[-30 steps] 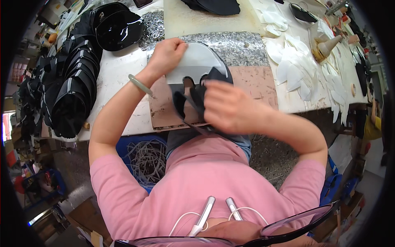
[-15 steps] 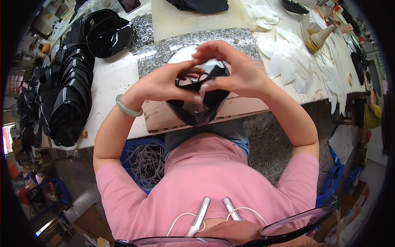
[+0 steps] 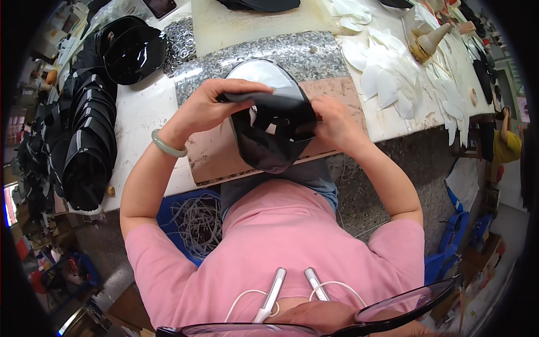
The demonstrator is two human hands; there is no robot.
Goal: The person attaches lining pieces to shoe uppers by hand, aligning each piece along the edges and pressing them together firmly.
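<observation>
A dark phone (image 3: 160, 7) lies far beyond the left hand (image 3: 212, 105); below this hand is a blue bin (image 3: 177, 245) with pale strips (image 3: 199, 226).

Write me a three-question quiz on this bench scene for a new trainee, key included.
1. Which wrist wears the pale green bracelet? A. Left B. Right
2. True or false: the left hand and the right hand both touch the glossy black piece.
3. What lies in the blue bin?

Key: 1. A. 2. True. 3. Tangled pale strips.
</observation>
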